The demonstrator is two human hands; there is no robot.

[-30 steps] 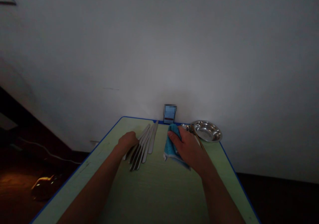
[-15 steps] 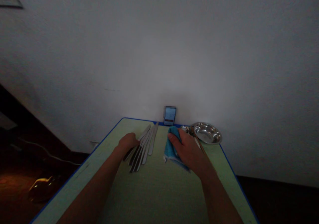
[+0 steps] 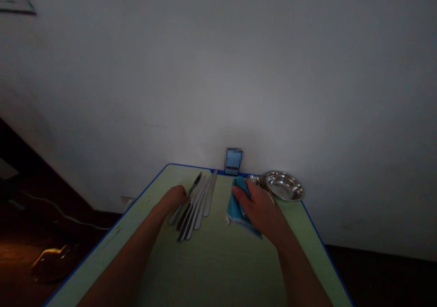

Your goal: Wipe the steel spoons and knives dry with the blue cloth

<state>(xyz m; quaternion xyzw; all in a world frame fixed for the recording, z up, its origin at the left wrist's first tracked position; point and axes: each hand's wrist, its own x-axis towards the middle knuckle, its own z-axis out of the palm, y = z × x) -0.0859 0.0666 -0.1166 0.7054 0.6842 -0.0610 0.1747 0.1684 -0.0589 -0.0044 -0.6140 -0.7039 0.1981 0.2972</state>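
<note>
On the left of the pale green table (image 3: 211,270), my left hand (image 3: 175,198) is closed on a table knife (image 3: 196,180). Its dark-looking blade points away from me and its handle end shows below my fingers. Beside it several more metal table knives (image 3: 198,210) lie fanned out, overlapping, handles towards me. My right hand (image 3: 261,207) grips a folded blue cloth (image 3: 235,209), with the thumb on top and a corner hanging down. Whether anything is inside the cloth is hidden.
A phone (image 3: 233,161) leans upright against the wall at the table's back edge. A shiny metal bowl (image 3: 284,186) sits at the back right corner. Other metal cutlery (image 3: 254,179) lies beside it, partly behind my right hand. The table has a blue edge.
The leftmost knife has turned slightly in my left hand, its blade now darker and apart from the other knives. My right hand keeps its hold on the cloth. The view has shifted slightly.
</note>
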